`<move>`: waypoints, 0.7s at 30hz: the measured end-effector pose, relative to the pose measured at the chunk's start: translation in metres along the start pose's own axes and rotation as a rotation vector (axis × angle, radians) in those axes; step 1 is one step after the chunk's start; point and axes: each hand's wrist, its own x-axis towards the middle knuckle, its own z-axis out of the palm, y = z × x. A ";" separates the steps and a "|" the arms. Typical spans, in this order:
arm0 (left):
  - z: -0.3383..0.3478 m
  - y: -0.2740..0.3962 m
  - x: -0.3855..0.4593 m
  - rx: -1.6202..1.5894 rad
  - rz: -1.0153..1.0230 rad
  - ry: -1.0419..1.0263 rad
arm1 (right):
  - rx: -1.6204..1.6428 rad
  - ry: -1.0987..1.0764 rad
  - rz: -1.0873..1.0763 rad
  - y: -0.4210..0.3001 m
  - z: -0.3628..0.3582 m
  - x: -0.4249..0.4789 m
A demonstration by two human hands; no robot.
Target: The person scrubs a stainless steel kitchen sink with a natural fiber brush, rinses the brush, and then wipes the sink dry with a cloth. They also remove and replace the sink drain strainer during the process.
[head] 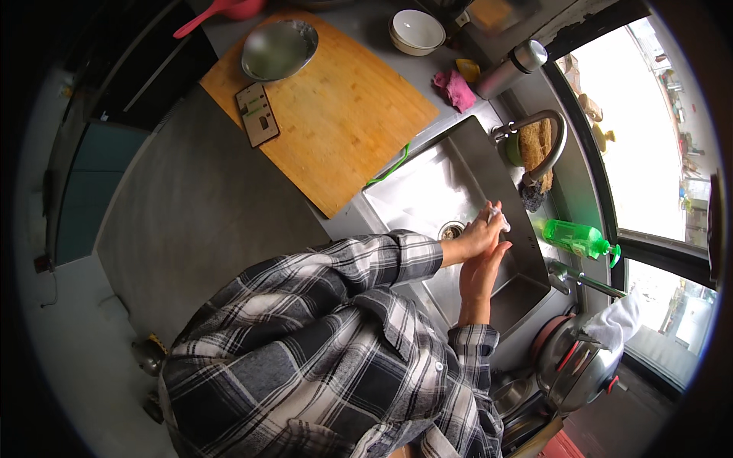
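Observation:
Over the stainless steel sink [401, 200], my left hand [480, 236] lies against my right hand [480, 273], with the palms facing and touching. The thumb of my right hand stands out to the side, and the fingers partly hide each other. A small bit of white matter [504, 221], foam or something soft, shows at the fingertips; which hand it clings to cannot be told. The drain [451, 231] is just beside my left hand. A curved metal faucet [558, 126] rises at the sink's edge. Green liquid fills a pump bottle [572, 237] on the window side.
A wooden board [355, 114] carries a metal bowl [309, 43] and a smartphone [257, 117]. Stacked white bowls [418, 31], a pink cloth [456, 91] and a steel flask [509, 71] stand beyond. A lidded metal pot [584, 372] and a white cloth [615, 323] are lower right.

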 end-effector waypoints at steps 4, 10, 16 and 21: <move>0.032 -0.005 -0.025 0.177 0.024 -0.188 | 0.124 0.030 0.014 0.010 -0.067 0.015; 0.012 -0.018 0.008 -0.035 -0.048 -0.072 | -0.003 0.120 0.028 0.005 -0.020 -0.006; 0.030 -0.025 -0.006 -0.120 -0.082 -0.131 | -0.033 0.180 0.018 0.005 -0.041 -0.019; 0.048 -0.029 -0.043 0.165 0.117 -0.284 | 0.075 0.319 0.079 0.011 -0.072 -0.021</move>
